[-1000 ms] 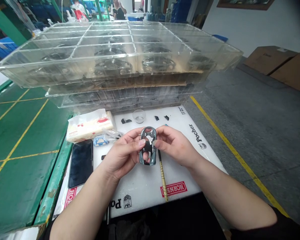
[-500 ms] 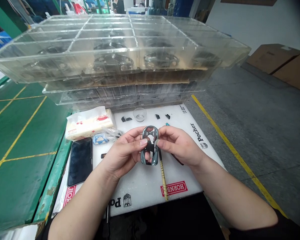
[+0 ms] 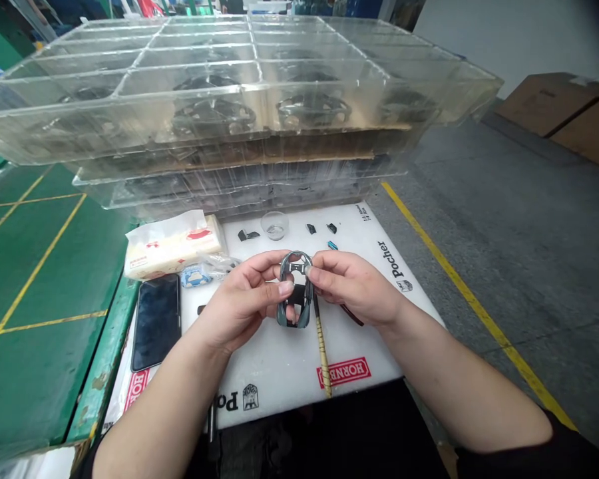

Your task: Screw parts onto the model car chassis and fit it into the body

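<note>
Your left hand (image 3: 249,294) is holding the glossy grey shell (image 3: 297,297) above the white board (image 3: 269,372); your right hand (image 3: 355,287) is pinching its right edge. You seem to be midway: small dark pieces (image 3: 332,228) are lying loose, possibly unfitted.
</note>
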`<state>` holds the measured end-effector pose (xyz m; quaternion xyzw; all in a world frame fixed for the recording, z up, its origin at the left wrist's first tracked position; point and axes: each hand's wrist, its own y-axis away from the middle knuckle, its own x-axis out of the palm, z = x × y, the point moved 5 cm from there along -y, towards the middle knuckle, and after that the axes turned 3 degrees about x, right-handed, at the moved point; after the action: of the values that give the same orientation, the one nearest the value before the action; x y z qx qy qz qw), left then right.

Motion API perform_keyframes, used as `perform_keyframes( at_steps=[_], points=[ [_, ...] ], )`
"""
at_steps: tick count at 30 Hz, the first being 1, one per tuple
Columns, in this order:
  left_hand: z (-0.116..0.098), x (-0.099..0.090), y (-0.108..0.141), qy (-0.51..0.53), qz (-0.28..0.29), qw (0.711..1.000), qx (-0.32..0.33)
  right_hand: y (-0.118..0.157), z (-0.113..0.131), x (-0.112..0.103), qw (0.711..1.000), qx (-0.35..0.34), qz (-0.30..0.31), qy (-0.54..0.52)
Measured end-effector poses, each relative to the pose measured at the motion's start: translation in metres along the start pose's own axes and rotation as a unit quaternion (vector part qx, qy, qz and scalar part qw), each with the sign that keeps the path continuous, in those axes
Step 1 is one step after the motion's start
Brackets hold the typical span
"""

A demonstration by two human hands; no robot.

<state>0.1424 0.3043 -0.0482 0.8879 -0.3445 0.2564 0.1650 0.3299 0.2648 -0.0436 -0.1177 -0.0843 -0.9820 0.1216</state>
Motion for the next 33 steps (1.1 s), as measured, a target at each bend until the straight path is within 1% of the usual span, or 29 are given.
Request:
perform_keyframes(
  at_steps=[3,5,6,8,10,15,19,26,29,33],
  points=[
    [0.000,0.001,0.000,0.002,-0.001,1.000,-0.007,-0.001,-0.005,-0.001,0.995,0.057,0.023,-0.077],
    [-0.001,0.004,0.001,0.026,0.011,1.000,-0.010,-0.002,-0.009,0.000,0.984,0.093,0.047,-0.142],
    [-0.002,0.006,0.000,0.043,0.017,0.999,-0.011,-0.003,-0.009,0.001,0.979,0.098,0.053,-0.169],
    [-0.004,0.007,0.000,0.079,0.021,0.997,-0.009,-0.003,-0.009,0.001,0.975,0.088,0.047,-0.199],
    [-0.006,0.006,-0.001,0.105,0.014,0.994,-0.005,-0.002,-0.009,0.002,0.977,0.076,0.045,-0.196],
    [-0.005,0.007,-0.001,0.112,0.014,0.994,-0.009,0.001,-0.013,0.012,0.976,0.079,0.102,-0.176],
    [0.000,0.011,-0.001,0.101,0.019,0.995,-0.015,0.001,-0.017,0.014,0.976,0.088,0.106,-0.170],
    [0.002,0.014,-0.001,0.087,0.021,0.996,-0.001,0.001,-0.016,0.011,0.980,0.081,0.091,-0.155],
    [0.004,0.014,-0.001,0.081,0.013,0.997,-0.004,0.001,-0.018,0.008,0.980,0.092,0.077,-0.157],
    [0.006,0.013,-0.001,0.076,-0.011,0.997,0.005,0.001,-0.022,0.007,0.980,0.102,0.057,-0.162]
  ],
)
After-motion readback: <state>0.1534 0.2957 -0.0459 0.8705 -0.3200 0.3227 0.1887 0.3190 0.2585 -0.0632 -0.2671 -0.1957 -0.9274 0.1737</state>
